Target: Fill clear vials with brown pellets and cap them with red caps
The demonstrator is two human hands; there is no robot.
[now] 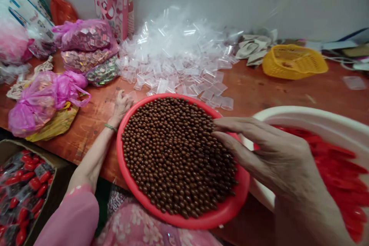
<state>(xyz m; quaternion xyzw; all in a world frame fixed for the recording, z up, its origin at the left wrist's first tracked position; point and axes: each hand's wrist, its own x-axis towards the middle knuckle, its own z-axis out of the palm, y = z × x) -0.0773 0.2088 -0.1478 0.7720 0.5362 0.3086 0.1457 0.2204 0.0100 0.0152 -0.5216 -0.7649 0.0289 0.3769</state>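
Your right hand [276, 157]: parted fingers, open at the beads [173, 153]; your left hand [122, 103]: beside the basin [198, 222], near clear pieces [164, 84], grip unclear; beads: under your right fingertips, basin-held, presumably against rolling.

White tub [288, 112], right of the red basin [241, 198]: cut by right edge, partly behind the right hand [268, 150]. Right fingertips over basin: soft, grip unclear. Left hand [122, 105], left of basin: blurry, contact unclear. Box [61, 171], lower left of basin: cropped left and bottom. Clear plastic pieces [178, 57] behind basin: top hazy (no counting those). Basin floor: buried under brown balls [175, 153].
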